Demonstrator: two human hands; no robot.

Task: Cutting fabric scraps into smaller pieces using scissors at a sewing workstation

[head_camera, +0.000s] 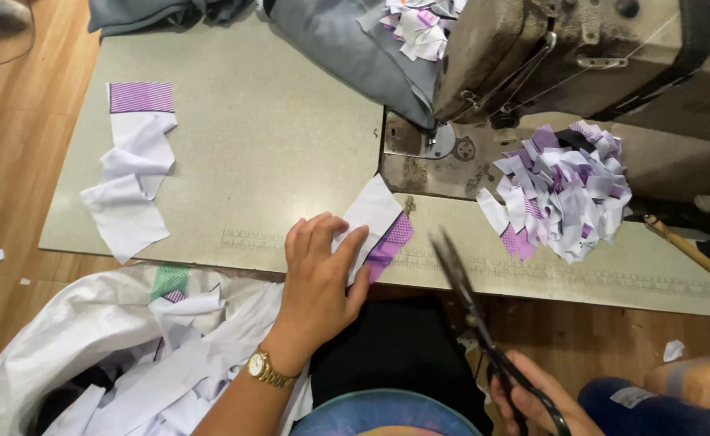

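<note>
the fabric piece [379,226], white with a purple patterned band along one edge, lies on the desk [266,161] near its front edge, just ahead of the sewing machine [581,56]. the left hand [318,278] rests flat and open on its near end, fingers spread, pinning it down. the right hand [532,400] is closed around the handles of dark scissors [472,311], whose blades look nearly shut and point toward the piece's purple edge, close to the left fingertips.

the main risk, as i judge it, is the blade tips meeting the left fingers, since both crowd the same small corner of cloth. the piece could also slide off the desk's front edge, as part of it overhangs there, and a tug from the blades might skew it.

room is tight on the right: a heap of cut scraps [561,190], white and purple, sits just beside the machine's base, and a wooden stick [686,246] lies beyond it. to the left the desk is more open, with only a chain of joined pieces [133,173] near its far left edge. a grey garment [347,48] is bunched behind the needle area, and a pile of white cloth [129,355] sits below the desk at the left.
</note>
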